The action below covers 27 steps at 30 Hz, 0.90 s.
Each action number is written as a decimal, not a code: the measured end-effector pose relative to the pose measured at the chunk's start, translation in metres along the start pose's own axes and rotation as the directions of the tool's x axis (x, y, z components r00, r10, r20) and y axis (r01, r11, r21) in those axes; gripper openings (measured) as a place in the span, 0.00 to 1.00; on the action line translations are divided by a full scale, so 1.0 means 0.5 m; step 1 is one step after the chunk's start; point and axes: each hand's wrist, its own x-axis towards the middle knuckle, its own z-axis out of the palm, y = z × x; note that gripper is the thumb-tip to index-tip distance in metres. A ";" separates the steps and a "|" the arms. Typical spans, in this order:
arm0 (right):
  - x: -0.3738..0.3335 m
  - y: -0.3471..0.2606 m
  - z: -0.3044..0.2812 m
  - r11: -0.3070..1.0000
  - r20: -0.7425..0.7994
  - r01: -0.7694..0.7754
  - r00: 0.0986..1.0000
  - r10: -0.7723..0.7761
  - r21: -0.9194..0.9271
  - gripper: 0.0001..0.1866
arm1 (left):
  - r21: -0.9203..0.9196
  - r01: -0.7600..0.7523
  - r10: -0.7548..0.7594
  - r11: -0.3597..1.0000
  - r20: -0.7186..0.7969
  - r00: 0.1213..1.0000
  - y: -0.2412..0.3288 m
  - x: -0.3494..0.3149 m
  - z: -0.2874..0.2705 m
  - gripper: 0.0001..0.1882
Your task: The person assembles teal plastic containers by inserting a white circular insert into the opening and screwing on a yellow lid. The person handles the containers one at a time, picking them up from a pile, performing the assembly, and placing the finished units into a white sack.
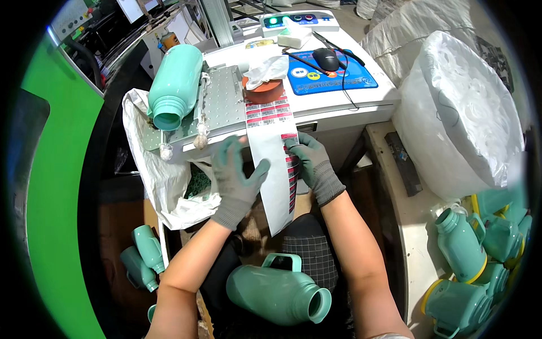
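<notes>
A long strip of label stickers [266,161] hangs over the table's front edge. Its white backing faces me, and small red-and-white labels show along its right side. My right hand [314,164], in a grey-green glove, pinches the strip's right edge. At the left edge, my gloved left hand [234,178] has its fingers spread and holds nothing. A red-brown round block [263,93] sits on the strip's far end, with crumpled white tissue [267,70] on top. Across my lap lies a mint-green jug [270,291] with a handle, its open mouth toward the right.
A mint-green bottle body [180,70] lies on a perforated metal plate [223,96]. Behind the strip are a blue mat [316,86], a black mouse [326,59] and a control box [299,21]. A big white sack [451,118] and several jugs [460,243] stand right.
</notes>
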 end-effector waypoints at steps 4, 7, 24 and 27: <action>0.011 0.006 -0.005 0.998 0.066 0.065 0.996 -0.064 -0.011 0.19 | 0.204 -0.357 0.367 0.912 -0.014 0.930 0.019 0.094 0.045 0.20; 0.014 0.010 0.002 0.969 0.064 0.181 0.983 -0.172 -0.170 0.16 | 0.207 -0.365 0.375 0.908 -0.010 0.927 0.013 0.113 0.064 0.13; -0.328 -0.023 -0.057 0.958 -0.374 0.263 0.883 -0.286 -0.112 0.24 | -0.616 -0.047 0.205 0.787 0.188 0.961 0.109 -0.149 -0.169 0.14; -0.561 -0.041 -0.140 0.901 -0.226 -0.149 0.972 0.059 -0.408 0.24 | -0.575 0.312 -0.055 0.757 0.420 0.906 0.148 -0.336 -0.265 0.11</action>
